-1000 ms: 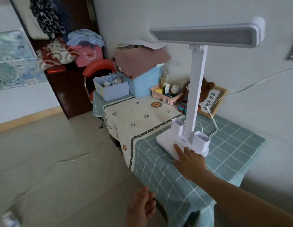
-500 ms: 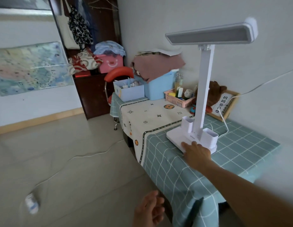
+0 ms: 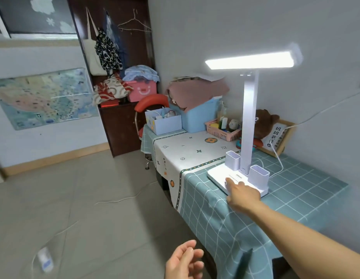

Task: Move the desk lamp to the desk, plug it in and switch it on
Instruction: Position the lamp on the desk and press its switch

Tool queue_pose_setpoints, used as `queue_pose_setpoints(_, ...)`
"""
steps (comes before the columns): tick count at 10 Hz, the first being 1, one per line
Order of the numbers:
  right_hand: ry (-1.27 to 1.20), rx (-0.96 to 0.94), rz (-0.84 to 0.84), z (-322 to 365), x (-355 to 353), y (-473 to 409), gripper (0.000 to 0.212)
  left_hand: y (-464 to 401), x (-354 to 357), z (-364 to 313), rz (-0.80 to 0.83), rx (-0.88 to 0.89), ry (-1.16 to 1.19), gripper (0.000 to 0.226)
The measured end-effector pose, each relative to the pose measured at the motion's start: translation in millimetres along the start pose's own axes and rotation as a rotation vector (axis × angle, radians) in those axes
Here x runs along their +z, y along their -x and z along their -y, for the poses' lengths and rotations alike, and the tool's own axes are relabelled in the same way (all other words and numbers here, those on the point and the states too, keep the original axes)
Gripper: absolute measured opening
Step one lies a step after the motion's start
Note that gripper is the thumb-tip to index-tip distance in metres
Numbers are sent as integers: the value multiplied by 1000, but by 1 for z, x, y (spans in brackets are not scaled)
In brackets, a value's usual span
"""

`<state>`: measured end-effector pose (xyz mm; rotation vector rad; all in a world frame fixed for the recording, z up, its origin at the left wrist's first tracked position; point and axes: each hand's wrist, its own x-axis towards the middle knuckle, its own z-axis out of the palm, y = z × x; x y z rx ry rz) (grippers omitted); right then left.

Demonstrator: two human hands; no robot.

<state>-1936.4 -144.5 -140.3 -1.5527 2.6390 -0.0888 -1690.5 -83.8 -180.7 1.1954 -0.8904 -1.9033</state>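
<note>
The desk lamp (image 3: 248, 125) stands on the desk (image 3: 307, 190) toward its right end, head glowing, cord (image 3: 278, 160) running off right. My right hand (image 3: 242, 195) rests fingertips on its base, gripping nothing; my left hand (image 3: 184, 260) hangs loose and empty nearer me. I judge switching-on done; next, simply lift away.

One desk lamp (image 3: 248, 109) is counted on the desk (image 3: 295, 190), with two pen cups (image 3: 232, 160) on its base. Two hands are seen: the right hand (image 3: 242, 195) at 3 o'clock and the left hand (image 3: 184, 262) at 6 o'clock. One pink basket (image 3: 221, 133), two blue boxes (image 3: 164, 123) and one framed picture (image 3: 277, 137) are counted at 1 o'clock.
</note>
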Motion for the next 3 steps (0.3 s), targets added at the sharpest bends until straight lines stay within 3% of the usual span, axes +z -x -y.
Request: queue_pose_setpoints(3, 1, -29, -48, -3, -4, 12, 58, -3, 10, 2, 40, 3, -47, 20)
